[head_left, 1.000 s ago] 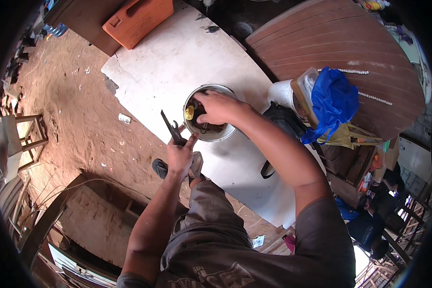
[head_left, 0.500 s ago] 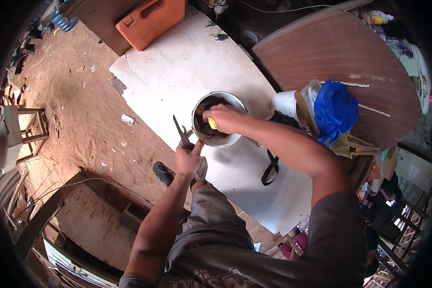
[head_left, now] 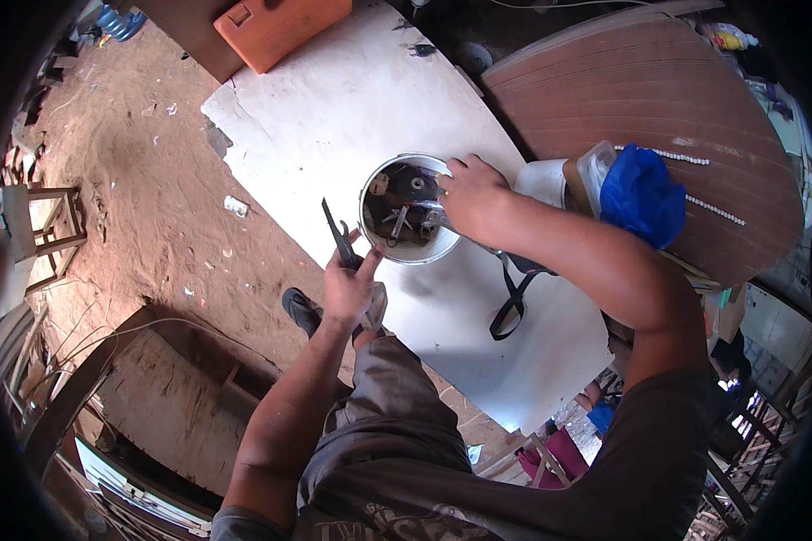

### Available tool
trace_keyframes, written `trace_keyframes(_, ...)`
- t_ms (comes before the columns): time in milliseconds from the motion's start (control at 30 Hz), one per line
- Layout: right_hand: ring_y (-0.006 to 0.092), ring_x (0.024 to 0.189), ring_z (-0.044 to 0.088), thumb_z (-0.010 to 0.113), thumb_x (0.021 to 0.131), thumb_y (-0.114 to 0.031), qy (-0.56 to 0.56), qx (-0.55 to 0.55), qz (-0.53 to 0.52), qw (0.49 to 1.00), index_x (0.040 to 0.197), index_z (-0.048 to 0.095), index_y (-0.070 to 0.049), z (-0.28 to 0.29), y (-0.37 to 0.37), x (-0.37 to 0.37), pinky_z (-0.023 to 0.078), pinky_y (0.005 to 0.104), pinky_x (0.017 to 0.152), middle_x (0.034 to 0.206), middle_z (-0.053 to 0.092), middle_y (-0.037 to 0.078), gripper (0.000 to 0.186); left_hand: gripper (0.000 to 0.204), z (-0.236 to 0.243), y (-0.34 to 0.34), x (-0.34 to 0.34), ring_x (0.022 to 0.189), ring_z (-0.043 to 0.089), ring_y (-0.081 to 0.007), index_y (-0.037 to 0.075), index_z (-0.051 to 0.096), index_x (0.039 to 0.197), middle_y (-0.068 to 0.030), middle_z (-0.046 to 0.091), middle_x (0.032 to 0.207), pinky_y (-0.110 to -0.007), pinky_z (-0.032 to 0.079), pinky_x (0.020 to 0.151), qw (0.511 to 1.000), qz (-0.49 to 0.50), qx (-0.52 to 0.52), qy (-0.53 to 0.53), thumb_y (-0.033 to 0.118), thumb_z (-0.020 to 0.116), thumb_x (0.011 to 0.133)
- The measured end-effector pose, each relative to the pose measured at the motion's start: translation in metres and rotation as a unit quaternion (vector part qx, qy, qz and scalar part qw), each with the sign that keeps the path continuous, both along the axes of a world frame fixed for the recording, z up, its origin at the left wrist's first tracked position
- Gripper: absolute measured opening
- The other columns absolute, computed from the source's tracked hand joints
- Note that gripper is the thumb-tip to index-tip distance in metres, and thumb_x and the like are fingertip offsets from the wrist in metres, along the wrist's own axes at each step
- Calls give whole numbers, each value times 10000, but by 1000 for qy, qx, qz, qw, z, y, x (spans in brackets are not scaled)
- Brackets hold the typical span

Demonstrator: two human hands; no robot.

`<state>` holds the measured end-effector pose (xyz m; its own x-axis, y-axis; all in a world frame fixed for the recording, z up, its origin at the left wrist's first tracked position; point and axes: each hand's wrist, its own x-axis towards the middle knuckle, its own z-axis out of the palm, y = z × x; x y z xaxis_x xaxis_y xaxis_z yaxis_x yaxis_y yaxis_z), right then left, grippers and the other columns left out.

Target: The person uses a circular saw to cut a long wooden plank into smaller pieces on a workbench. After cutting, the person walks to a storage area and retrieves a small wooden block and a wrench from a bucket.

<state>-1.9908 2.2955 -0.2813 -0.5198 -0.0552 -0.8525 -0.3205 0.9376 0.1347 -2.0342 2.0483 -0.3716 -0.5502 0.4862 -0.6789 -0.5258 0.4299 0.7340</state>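
A round white bucket (head_left: pixel 366 236) stands on the pale board and holds metal tools and small hardware, among them a ring-shaped piece (head_left: pixel 417 183) and a silvery tool (head_left: pixel 398 218). My right hand (head_left: pixel 475 194) is at the bucket's right rim, fingers bent inward. A small yellow bit shows at its fingertips; what they grip is mostly hidden. To the left of the bucket, my left hand (head_left: pixel 349 281) is closed round a dark tool with a long pointed blade (head_left: pixel 333 224), which points up and away. The left thumb lies close to the rim.
The pale board (head_left: pixel 307 117) bears an orange case (head_left: pixel 280 32) at its far end. A black strap (head_left: pixel 510 311) lies right of the bucket. Beyond are a white container (head_left: pixel 541 183), a blue plastic bag (head_left: pixel 641 198) and a curved brown panel (head_left: pixel 641 99). Dirt ground (head_left: pixel 144 198) lies left.
My right hand has risen out of the bucket to its right rim, uncovering the contents. The yellow piece is now mostly hidden. My left hand still grips the dark tool; the view shifted slightly.
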Motion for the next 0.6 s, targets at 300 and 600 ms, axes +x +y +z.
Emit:
trace_keyframes(300, 341, 1343, 534, 742, 842, -274, 59, -83, -297, 949, 1285, 689, -50, -99, -79, -46, 471, 449, 1064, 1369, 648, 134, 499, 657, -9, -2, 3, 565, 434, -28, -70, 551, 1399, 63, 531, 673, -227, 333, 496, 999, 3, -25, 33, 308, 817, 932)
trace_keyframes(600, 334, 1370, 525, 567, 963, -236, 216, -132, -362, 897, 1274, 712, -135, -153, -83, -4, 382, 477, 1174, 1395, 641, 131, 358, 591, -26, -8, 11, 569, 464, -58, -9, 602, 1389, 7, 564, 632, -284, 382, 501, 999, 9, -10, 51, 267, 821, 914)
